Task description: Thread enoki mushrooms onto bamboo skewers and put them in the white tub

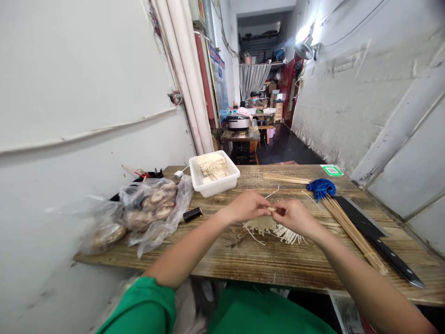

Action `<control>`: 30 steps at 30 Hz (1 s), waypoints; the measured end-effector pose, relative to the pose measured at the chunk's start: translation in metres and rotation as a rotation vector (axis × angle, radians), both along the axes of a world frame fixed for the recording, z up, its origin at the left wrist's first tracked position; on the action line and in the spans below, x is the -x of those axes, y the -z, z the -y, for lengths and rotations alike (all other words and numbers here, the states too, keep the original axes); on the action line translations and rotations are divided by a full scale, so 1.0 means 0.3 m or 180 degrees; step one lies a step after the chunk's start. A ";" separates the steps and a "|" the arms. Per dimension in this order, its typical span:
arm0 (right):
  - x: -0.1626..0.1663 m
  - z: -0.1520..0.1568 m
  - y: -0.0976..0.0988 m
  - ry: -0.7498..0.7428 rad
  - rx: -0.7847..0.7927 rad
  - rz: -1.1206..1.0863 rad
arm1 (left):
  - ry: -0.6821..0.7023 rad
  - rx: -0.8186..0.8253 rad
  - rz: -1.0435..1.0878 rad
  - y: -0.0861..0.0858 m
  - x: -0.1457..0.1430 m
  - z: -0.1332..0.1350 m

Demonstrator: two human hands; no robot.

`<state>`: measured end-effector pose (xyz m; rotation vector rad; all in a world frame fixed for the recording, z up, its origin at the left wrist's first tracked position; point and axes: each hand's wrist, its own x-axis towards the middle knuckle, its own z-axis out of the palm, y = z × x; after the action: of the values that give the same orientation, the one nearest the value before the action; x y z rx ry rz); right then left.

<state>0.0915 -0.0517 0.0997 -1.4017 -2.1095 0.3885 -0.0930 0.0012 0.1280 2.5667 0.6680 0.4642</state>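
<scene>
Close together above the wooden table, my left hand and my right hand pinch a small pale piece of enoki mushroom between the fingertips. Both hands are closed on it. Right below them lies a loose pile of enoki mushrooms, thin and cream-white, partly covered by my right hand. A few single strands are scattered round the pile. At the back left of the pile, a white plastic tub holds more enoki, laid in flat bunches.
To the right lie a bundle of bamboo skewers, a blue cloth and a cleaver with a black handle. Plastic bags of brown mushrooms and a small black object are on the left. Far back, a person sits at another table.
</scene>
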 end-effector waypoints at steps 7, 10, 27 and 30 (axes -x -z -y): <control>-0.013 0.006 0.022 -0.0088 0.0225 -0.0229 | 0.0075 -0.0241 -0.0119 0.006 -0.005 0.021; -0.021 0.005 0.029 -0.0037 0.0273 -0.0311 | 0.0048 -0.0033 -0.0042 0.013 0.004 0.010; -0.067 -0.015 0.017 0.0119 0.0473 -0.0714 | -0.0362 0.0588 0.0256 -0.015 0.046 -0.025; -0.076 -0.023 0.018 -0.0117 0.0649 -0.1021 | -0.0488 0.1073 0.0745 0.001 0.056 -0.038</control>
<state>0.1143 -0.0448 0.0943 -1.3108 -1.8750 0.8063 -0.1099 0.0126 0.1276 2.1166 0.7863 0.6320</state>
